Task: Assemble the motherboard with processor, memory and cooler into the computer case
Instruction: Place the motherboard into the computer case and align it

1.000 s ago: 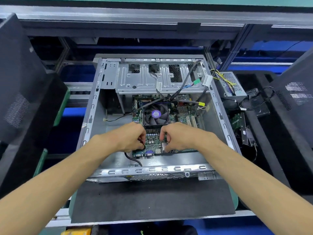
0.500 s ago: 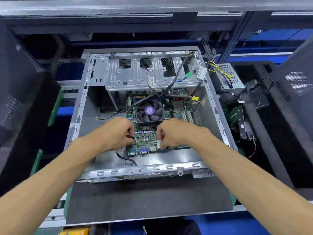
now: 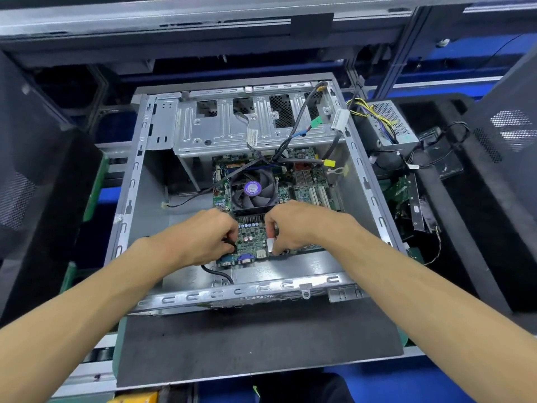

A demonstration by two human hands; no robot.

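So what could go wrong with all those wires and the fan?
Maybe two things. The black cable by the left hand could get pinched under the motherboard edge that both hands hold. The loose cables draped just behind the cooler fan might slip into its blades.

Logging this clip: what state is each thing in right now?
Case: lying flat, side open.
Motherboard: inside case, gripped at near edge.
Cooler: mounted on motherboard.
Left hand: grips motherboard and a black cable.
Right hand: grips motherboard.
Power supply: outside case.
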